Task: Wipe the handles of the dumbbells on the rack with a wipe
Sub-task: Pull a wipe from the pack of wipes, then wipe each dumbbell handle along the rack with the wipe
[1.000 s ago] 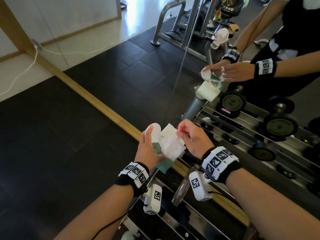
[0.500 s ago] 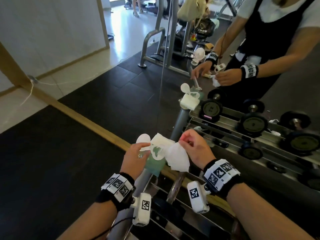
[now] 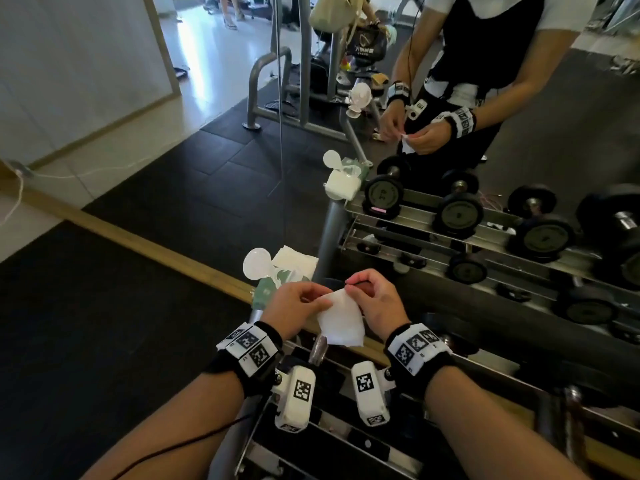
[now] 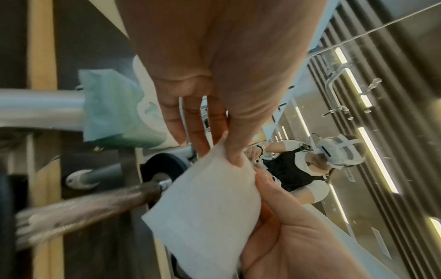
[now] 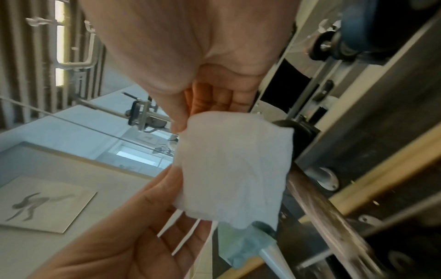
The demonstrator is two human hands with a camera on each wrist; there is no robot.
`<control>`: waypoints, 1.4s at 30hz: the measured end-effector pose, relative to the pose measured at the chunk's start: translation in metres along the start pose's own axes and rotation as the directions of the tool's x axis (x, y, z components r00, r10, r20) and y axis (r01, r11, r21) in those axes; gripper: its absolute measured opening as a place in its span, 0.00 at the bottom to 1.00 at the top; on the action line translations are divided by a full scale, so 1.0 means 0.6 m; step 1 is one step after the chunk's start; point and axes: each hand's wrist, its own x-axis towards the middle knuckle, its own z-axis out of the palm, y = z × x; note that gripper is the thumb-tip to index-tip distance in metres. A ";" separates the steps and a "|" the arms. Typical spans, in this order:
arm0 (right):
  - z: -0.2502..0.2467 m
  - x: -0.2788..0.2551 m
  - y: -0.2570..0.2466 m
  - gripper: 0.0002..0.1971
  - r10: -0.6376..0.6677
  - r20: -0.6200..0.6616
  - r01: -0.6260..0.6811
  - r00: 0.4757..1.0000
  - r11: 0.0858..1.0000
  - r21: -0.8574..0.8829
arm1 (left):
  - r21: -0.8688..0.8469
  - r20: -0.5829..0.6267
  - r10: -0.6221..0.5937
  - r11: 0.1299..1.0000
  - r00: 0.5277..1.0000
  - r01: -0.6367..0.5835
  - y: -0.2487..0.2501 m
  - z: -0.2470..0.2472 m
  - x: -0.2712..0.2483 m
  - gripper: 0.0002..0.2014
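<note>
Above the near end of the dumbbell rack [image 3: 398, 455], both hands hold one white wet wipe [image 3: 341, 322] between them: the left hand [image 3: 294, 306] pinches its left upper edge, the right hand [image 3: 375, 303] pinches its right upper corner, each grip narrow. The wipe hangs just over a dumbbell handle [image 4: 95, 203], with the open wipe pack [image 3: 277, 271] just beyond the left hand.

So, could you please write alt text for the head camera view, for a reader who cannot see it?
Two hands, the left hand and the right hand, pinch a white wipe between them above a dumbbell rack that stands against a mirror. An open wipe packet sits just beyond the hands, and the mirror reflects dumbbells and the person.
</note>
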 end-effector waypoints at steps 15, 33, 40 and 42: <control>0.023 -0.031 0.129 0.07 0.136 0.066 -0.142 0.989 0.985 0.097 | -0.378 -0.124 -0.314 0.892 0.941 0.248 -0.114 0.061 -0.028 0.07; 0.012 -0.006 0.204 0.22 0.165 0.013 -0.163 0.986 0.981 -0.102 | 0.025 -0.375 -0.199 0.974 0.905 0.224 -0.179 0.112 -0.120 0.12; 0.041 -0.026 0.213 0.20 0.090 0.058 -0.089 0.994 0.996 -0.013 | -0.007 -0.393 -0.180 0.981 0.902 0.193 -0.199 0.110 -0.121 0.09; 0.042 -0.026 0.206 0.17 0.155 0.103 -0.157 0.983 0.988 0.013 | -0.004 -0.385 -0.178 0.982 0.906 0.191 -0.203 0.109 -0.122 0.09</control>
